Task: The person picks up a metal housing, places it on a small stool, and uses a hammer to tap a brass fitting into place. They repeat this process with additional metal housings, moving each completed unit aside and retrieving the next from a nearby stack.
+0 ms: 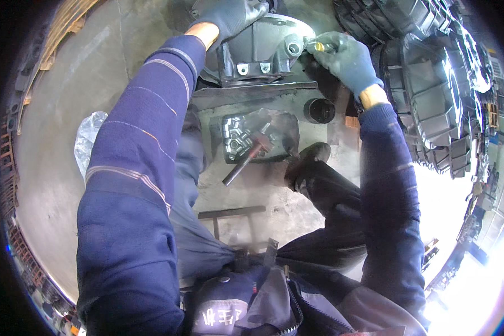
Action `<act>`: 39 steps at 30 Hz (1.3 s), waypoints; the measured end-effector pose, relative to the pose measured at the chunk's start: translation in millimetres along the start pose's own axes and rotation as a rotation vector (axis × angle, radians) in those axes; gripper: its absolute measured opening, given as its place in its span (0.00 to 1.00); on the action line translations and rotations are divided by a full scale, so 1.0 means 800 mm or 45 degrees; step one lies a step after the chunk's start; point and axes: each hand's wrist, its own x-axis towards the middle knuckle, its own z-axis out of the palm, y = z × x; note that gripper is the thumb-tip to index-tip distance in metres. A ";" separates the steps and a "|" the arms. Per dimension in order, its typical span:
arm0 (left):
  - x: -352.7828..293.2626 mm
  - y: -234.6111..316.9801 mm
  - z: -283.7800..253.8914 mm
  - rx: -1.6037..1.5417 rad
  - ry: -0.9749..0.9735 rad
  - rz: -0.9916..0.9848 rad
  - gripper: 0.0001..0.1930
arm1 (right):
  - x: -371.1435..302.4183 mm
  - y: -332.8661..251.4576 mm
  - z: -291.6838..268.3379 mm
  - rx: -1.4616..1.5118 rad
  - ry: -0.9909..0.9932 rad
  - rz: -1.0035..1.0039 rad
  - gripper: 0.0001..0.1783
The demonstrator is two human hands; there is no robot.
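A grey cast metal housing (252, 47) stands at the top of the head view, with a round bore (292, 49) on its right side. My left hand (229, 18), in a grey glove, lies at its upper left with fingers curled over the top edge; the fingertips are partly hidden. My right hand (347, 59), gloved too, is closed in a pinch just right of the bore. Between its thumb and fingers shows a small yellow, brass-coloured round piece (319, 47), apart from the bore.
Below the housing, a tray (288, 159) holds several silver bushings (238, 140); a hammer-like tool (255, 151) lies across it. A dark cup (319, 111) stands to its right. Large ribbed castings (425, 84) are stacked at right. Clear plastic (88, 140) lies on the left floor.
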 end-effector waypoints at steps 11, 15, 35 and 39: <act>-0.003 -0.010 0.009 0.074 -0.192 -0.052 0.24 | 0.035 0.023 0.043 -0.353 -0.080 -0.234 0.21; -0.002 -0.013 0.015 0.040 0.095 0.154 0.23 | 0.041 0.038 0.052 -0.585 -0.126 -0.436 0.19; 0.001 -0.007 0.004 -0.031 -0.186 0.001 0.26 | 0.046 -0.035 0.026 -0.527 -0.312 -0.249 0.17; 0.001 -0.011 0.007 -0.064 -0.194 0.015 0.27 | 0.049 -0.042 0.022 -0.556 -0.348 -0.269 0.17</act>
